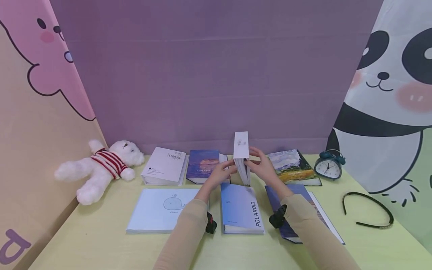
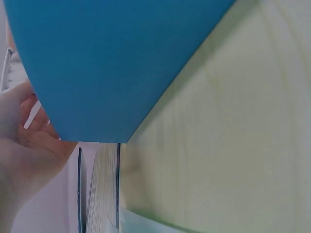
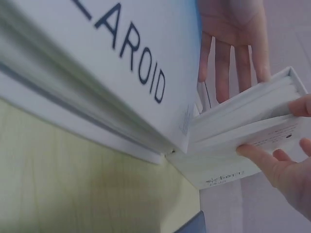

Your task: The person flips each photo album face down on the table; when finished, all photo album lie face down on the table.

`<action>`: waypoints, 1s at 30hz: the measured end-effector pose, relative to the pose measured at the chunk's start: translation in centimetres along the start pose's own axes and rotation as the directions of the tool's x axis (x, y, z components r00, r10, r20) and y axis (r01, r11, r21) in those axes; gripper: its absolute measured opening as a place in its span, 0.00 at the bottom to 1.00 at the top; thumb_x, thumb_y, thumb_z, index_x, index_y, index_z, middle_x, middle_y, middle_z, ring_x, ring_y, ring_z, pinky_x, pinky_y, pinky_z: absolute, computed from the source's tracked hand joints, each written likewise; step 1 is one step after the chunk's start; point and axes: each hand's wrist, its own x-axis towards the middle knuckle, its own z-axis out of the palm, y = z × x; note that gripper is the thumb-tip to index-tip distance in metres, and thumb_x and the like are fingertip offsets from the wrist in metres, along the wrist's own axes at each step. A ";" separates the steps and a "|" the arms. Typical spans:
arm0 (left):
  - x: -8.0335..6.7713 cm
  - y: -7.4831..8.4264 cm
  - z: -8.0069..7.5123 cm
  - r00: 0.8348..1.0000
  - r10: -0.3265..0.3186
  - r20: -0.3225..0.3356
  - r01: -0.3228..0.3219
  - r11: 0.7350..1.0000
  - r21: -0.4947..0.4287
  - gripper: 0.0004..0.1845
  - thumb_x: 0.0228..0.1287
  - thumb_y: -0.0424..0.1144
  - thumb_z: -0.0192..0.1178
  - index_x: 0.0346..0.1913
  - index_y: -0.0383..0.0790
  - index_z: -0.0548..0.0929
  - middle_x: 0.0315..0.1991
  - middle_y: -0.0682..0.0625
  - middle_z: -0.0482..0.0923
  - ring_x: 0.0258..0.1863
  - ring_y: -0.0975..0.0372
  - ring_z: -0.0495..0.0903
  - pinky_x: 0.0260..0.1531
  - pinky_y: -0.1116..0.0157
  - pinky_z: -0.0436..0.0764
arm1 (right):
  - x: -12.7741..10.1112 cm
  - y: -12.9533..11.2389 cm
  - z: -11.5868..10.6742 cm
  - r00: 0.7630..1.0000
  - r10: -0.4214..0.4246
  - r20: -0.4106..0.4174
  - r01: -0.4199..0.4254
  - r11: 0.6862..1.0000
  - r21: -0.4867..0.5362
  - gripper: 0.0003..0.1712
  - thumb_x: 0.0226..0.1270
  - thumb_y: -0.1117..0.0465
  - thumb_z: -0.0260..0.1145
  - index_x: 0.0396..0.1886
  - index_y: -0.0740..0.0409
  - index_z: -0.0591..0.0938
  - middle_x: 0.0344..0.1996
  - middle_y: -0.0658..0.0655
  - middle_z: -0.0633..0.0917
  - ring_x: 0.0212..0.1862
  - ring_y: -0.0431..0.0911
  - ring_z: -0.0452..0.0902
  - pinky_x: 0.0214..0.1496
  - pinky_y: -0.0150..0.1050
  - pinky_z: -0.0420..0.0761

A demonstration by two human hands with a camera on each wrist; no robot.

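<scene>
- Head view: the left hand (image 1: 221, 172) and the right hand (image 1: 264, 167) are holding a white album (image 1: 241, 157) between them. The album is standing upright on its lower edge on the yellow-green table (image 1: 101, 243), at the far end of the blue POLAROID album (image 1: 241, 208).
- The left hand's fingers are lying against the left side of the white album, and the right hand's fingers are reaching around its right side. Both hands are only partly closed, and each one is touching the album.
- A whale album (image 1: 162, 210) is lying to the left, a dark blue album (image 1: 293, 210) is lying under the right forearm, and further back a white book (image 1: 165, 167), a sunset album (image 1: 204, 165) and a landscape album (image 1: 291, 167) are lying in a row. A teddy bear (image 1: 101, 167), an alarm clock (image 1: 328, 165) and a black hairband (image 1: 368, 210) are lying at the sides.
- Left wrist view: a blue cover (image 2: 116, 63) is filling the top of the picture. The left hand's palm (image 2: 24, 141) is showing at the left edge; I cannot tell from here how its fingers are lying.
- Right wrist view: the right hand's fingers (image 3: 272, 162) are pinching the white album (image 3: 243, 141) at its near corner. The left hand (image 3: 233, 43) is resting behind it with straight fingers spread a little. The POLAROID album (image 3: 121, 58) is lying just beside.
</scene>
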 end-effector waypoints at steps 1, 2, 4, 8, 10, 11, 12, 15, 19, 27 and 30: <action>0.0 0.0 0.0 1.000 0.002 -0.006 -0.002 1.000 0.001 0.25 0.60 0.51 0.51 0.61 0.51 0.66 0.59 0.51 0.68 0.50 0.58 0.75 0.48 0.57 0.74 | 0.0 0.0 0.0 1.000 -0.006 0.007 0.006 1.000 0.024 0.36 0.60 0.56 0.59 0.66 0.47 0.55 0.60 0.63 0.63 0.55 0.60 0.68 0.46 0.49 0.77; 0.1 0.0 0.0 1.000 0.006 -0.011 -0.006 1.000 -0.004 0.25 0.60 0.51 0.51 0.61 0.52 0.66 0.59 0.51 0.67 0.50 0.58 0.75 0.48 0.58 0.75 | 0.1 -0.1 0.1 1.000 -0.008 0.010 0.008 0.999 0.046 0.35 0.60 0.57 0.58 0.66 0.46 0.55 0.60 0.63 0.62 0.55 0.60 0.68 0.45 0.50 0.77; 0.1 0.1 -0.1 0.999 0.024 -0.029 -0.024 1.000 -0.002 0.24 0.61 0.51 0.50 0.61 0.53 0.66 0.59 0.52 0.68 0.50 0.58 0.75 0.47 0.58 0.75 | 0.1 -0.2 0.1 1.000 -0.008 0.024 0.005 0.996 0.090 0.35 0.61 0.58 0.57 0.66 0.45 0.54 0.61 0.63 0.60 0.55 0.61 0.67 0.46 0.52 0.76; 0.1 0.2 -0.2 0.996 0.062 -0.066 -0.063 0.998 -0.017 0.21 0.62 0.48 0.50 0.59 0.54 0.69 0.58 0.52 0.68 0.50 0.57 0.74 0.46 0.57 0.76 | -0.1 -0.5 0.1 0.998 0.025 0.051 -0.033 0.988 0.153 0.33 0.63 0.60 0.55 0.67 0.45 0.54 0.62 0.65 0.56 0.57 0.62 0.64 0.49 0.53 0.74; 0.1 0.3 -0.2 0.996 0.059 -0.067 -0.061 0.998 -0.033 0.19 0.63 0.47 0.50 0.57 0.54 0.71 0.58 0.52 0.69 0.50 0.58 0.74 0.47 0.56 0.75 | -0.1 -0.5 -0.1 0.997 0.044 0.062 -0.053 0.985 0.164 0.33 0.64 0.60 0.54 0.67 0.47 0.54 0.63 0.65 0.55 0.58 0.63 0.62 0.50 0.52 0.73; 0.1 0.4 -0.2 0.997 0.053 -0.064 -0.055 0.998 -0.041 0.19 0.62 0.47 0.50 0.57 0.55 0.71 0.58 0.53 0.69 0.51 0.58 0.74 0.47 0.56 0.75 | -0.2 -0.6 -0.2 0.996 0.050 0.069 -0.060 0.984 0.166 0.33 0.64 0.60 0.54 0.67 0.48 0.54 0.63 0.65 0.54 0.58 0.63 0.62 0.51 0.52 0.73; 0.0 0.5 -0.2 0.998 0.047 -0.052 -0.050 0.998 -0.049 0.19 0.62 0.46 0.50 0.57 0.55 0.71 0.58 0.53 0.69 0.51 0.58 0.74 0.47 0.55 0.75 | -0.2 -0.6 -0.3 0.996 0.055 0.075 -0.067 0.984 0.168 0.33 0.64 0.60 0.54 0.67 0.48 0.54 0.63 0.65 0.54 0.58 0.63 0.61 0.51 0.52 0.72; -0.1 0.6 -0.2 0.999 0.035 -0.014 -0.036 0.996 -0.077 0.20 0.63 0.45 0.50 0.58 0.54 0.69 0.58 0.52 0.69 0.53 0.57 0.73 0.49 0.53 0.73 | -0.2 -0.6 -0.8 0.992 0.061 0.112 -0.078 0.985 0.153 0.33 0.64 0.56 0.54 0.67 0.49 0.53 0.64 0.64 0.53 0.60 0.62 0.60 0.53 0.51 0.71; -0.2 0.7 -0.1 0.999 0.026 0.038 -0.022 0.996 -0.083 0.20 0.64 0.44 0.48 0.60 0.49 0.68 0.58 0.49 0.68 0.53 0.55 0.73 0.49 0.51 0.72 | -0.2 -0.8 -1.8 0.984 0.077 0.162 -0.098 0.988 0.123 0.36 0.62 0.45 0.52 0.67 0.48 0.52 0.66 0.60 0.52 0.64 0.57 0.54 0.58 0.52 0.66; -0.3 -0.1 0.3 0.994 -0.058 0.094 0.044 0.988 0.147 0.18 0.63 0.52 0.47 0.55 0.61 0.71 0.59 0.54 0.68 0.56 0.59 0.69 0.50 0.57 0.72 | -0.2 -1.2 -3.4 0.986 0.143 0.089 -0.138 0.989 -0.054 0.40 0.58 0.35 0.48 0.62 0.55 0.60 0.62 0.60 0.60 0.62 0.55 0.59 0.55 0.48 0.71; -0.2 -0.5 0.3 0.990 -0.078 0.114 0.053 0.975 0.214 0.17 0.62 0.55 0.46 0.54 0.64 0.72 0.59 0.57 0.67 0.59 0.60 0.66 0.55 0.58 0.68 | 0.3 0.1 -4.0 0.988 0.146 0.048 -0.140 0.984 -0.107 0.40 0.56 0.34 0.50 0.61 0.55 0.61 0.58 0.60 0.63 0.56 0.54 0.67 0.48 0.44 0.77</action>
